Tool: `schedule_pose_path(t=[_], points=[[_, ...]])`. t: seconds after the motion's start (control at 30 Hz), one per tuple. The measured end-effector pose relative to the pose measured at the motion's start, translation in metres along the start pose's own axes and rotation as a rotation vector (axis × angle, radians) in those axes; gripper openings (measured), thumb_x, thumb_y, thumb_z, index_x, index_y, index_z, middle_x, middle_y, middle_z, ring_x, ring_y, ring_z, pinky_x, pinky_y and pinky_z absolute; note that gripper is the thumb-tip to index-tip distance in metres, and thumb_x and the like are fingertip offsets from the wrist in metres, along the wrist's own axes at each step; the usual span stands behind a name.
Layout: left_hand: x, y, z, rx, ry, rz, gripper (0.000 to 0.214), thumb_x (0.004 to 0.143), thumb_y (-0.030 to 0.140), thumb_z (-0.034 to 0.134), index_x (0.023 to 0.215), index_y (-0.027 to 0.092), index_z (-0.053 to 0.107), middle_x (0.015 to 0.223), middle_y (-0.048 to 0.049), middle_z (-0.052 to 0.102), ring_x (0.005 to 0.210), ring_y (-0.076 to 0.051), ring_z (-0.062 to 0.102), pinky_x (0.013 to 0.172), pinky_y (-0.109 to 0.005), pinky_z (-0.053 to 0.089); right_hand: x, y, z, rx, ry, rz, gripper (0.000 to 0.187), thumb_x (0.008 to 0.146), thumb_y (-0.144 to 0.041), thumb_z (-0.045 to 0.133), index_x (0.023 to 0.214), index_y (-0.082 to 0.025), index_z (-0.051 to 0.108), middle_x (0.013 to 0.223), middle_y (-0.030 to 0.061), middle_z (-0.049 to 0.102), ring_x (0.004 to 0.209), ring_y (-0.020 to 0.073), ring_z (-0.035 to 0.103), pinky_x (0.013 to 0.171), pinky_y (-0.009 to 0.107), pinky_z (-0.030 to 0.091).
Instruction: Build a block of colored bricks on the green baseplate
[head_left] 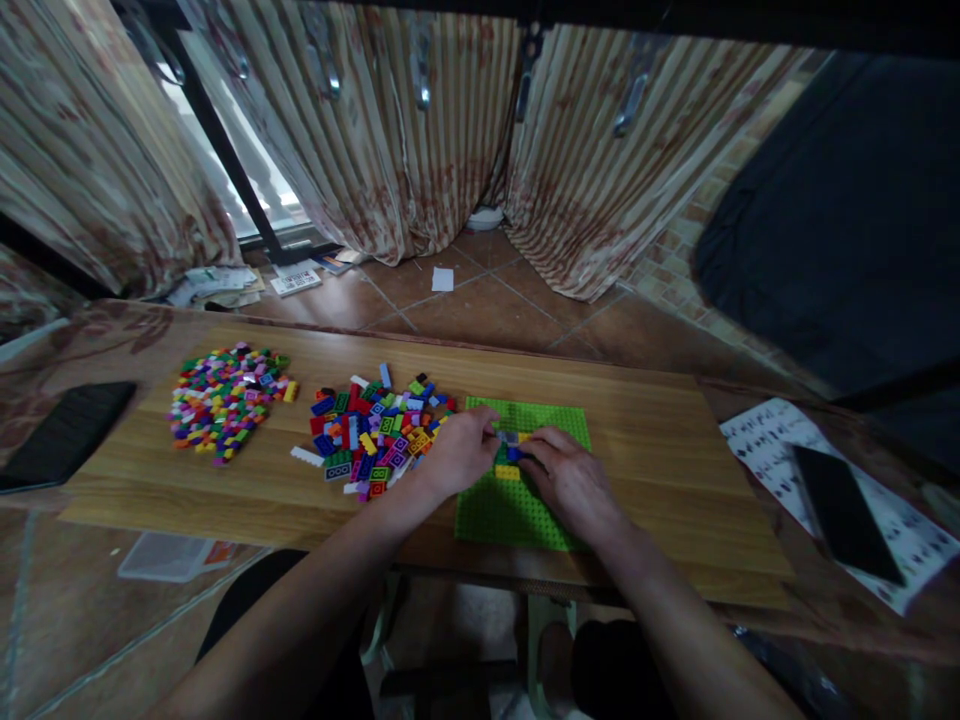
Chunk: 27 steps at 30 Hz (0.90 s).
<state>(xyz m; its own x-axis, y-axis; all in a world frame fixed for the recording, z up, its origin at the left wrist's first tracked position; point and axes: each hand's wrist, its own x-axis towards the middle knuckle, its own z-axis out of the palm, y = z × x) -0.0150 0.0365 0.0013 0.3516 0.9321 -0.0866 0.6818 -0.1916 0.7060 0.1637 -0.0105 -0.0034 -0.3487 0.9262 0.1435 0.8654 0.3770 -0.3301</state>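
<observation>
A green studded baseplate [480, 520] lies on the wooden board in front of me. Near its middle stands a small cluster of toy bricks: a yellow brick [507, 472] at the near side, a blue brick [514, 454] behind it, and greyish and yellow ones farther back. My left hand [466, 450] is closed at the cluster's left side, its fingertips drawn together; what they pinch is hidden. From the right, my right hand [566, 475] bends its thumb and fingers around the blue part of the cluster.
Left of the baseplate lies a heap of mixed larger bricks [375, 430]. A pile of smaller pieces [225, 400] is farther left. A dark tablet [67, 430] is at the far left; a black phone [847, 510] rests on a printed sheet [776, 440] at right.
</observation>
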Motion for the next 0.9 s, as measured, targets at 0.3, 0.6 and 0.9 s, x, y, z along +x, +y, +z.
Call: schedule_pose_path(t=[0.3, 0.6, 0.9], points=[[0.001, 0.002, 0.001, 0.037, 0.004, -0.013, 0.031, 0.080, 0.014, 0.057, 0.111, 0.014, 0.064, 0.095, -0.0070, 0.074, 0.085, -0.017, 0.069, 0.078, -0.027, 0.052, 0.000, -0.003, -0.001, -0.033, -0.015, 0.018, 0.014, 0.090, -0.020, 0.057, 0.098, -0.018, 0.068, 0.099, 0.0086, 0.065, 0.093, 0.0234, 0.061, 0.081, 0.035, 0.050], [-0.001, 0.005, 0.003, 0.063, 0.015, -0.029, 0.034, 0.081, 0.021, 0.061, 0.114, 0.012, 0.064, 0.094, -0.0091, 0.074, 0.084, -0.019, 0.069, 0.075, -0.028, 0.051, 0.001, -0.001, 0.002, 0.043, 0.022, 0.045, 0.013, 0.091, -0.022, 0.055, 0.092, -0.021, 0.068, 0.094, 0.0064, 0.064, 0.089, 0.0218, 0.061, 0.079, 0.034, 0.049], [0.001, 0.008, 0.010, 0.125, 0.086, -0.092, 0.040, 0.077, 0.030, 0.067, 0.114, 0.014, 0.065, 0.090, -0.0078, 0.074, 0.081, -0.021, 0.069, 0.073, -0.029, 0.050, 0.000, 0.001, 0.005, 0.137, 0.070, 0.051, 0.014, 0.089, -0.022, 0.057, 0.092, -0.023, 0.070, 0.094, 0.0049, 0.065, 0.087, 0.0195, 0.062, 0.078, 0.032, 0.050]])
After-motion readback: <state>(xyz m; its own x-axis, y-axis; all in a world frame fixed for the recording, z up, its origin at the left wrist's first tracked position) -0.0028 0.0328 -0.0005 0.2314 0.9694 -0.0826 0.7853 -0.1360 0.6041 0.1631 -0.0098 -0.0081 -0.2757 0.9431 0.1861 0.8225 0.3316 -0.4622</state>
